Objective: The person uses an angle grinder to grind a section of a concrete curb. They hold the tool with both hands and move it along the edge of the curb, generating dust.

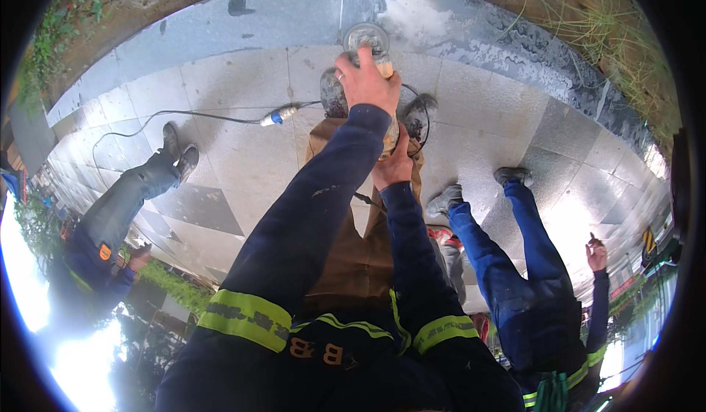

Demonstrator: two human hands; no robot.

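Note:
My left hand (pixel 368 82) grips the front end of a dusty orange angle grinder (pixel 384 68), whose round guard and disc (pixel 365 35) lie by the edge of a grey stone kerb (pixel 257 26). My right hand (pixel 393 163) is wrapped round the grinder's rear body, nearer to me and partly hidden under my left forearm. My dusty shoes (pixel 334 92) stand on either side of the tool. A black cable (pixel 195 114) crosses the paving, with a blue and white plug connection (pixel 277 115) to the left of my legs.
Square paving (pixel 463 110) in pale and darker tiles surrounds me. Dirt with weeds (pixel 596 22) borders the kerb. A co-worker in grey trousers (pixel 125 206) stands at my left, another in blue trousers (pixel 526 265) at my right. A red-and-grey shoe (pixel 448 239) shows behind my right arm.

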